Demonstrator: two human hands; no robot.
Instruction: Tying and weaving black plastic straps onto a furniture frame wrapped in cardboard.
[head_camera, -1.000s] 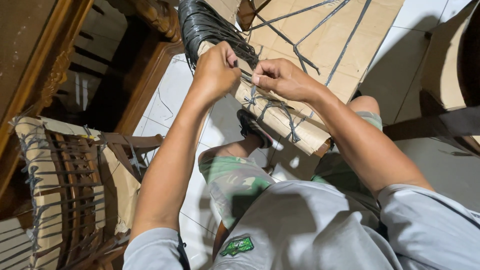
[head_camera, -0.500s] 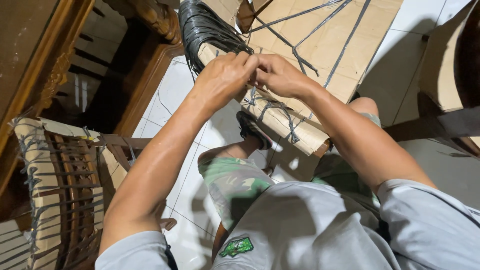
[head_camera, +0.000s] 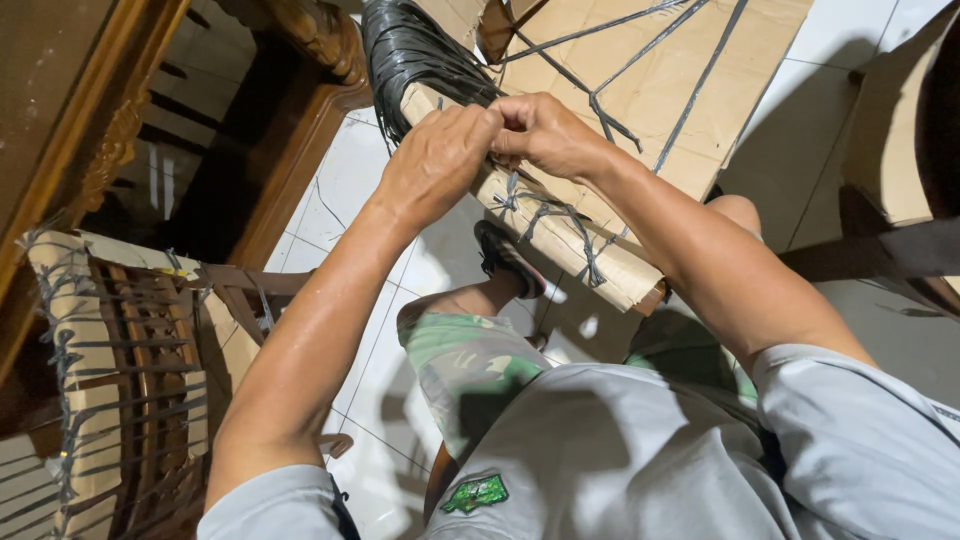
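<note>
The cardboard-wrapped piece lies slanted in the upper middle of the frame, reaching toward the upper right. It is brown and flat, and thin dark straps cross its face in diagonal lines. Along its lower edge the straps are tied in small knots. A thick bundle of black strap covers its upper left end.

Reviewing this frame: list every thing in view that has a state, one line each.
Left hand: closed, pinching the strap at the parcel's edge.
Right hand: closed on the same strap.
Cardboard-wrapped parcel: tilted, criss-crossed with dark straps.
Strap bundle: loose, draped over the parcel's end.
Wrapped chair: bound in cardboard, standing aside.
</note>
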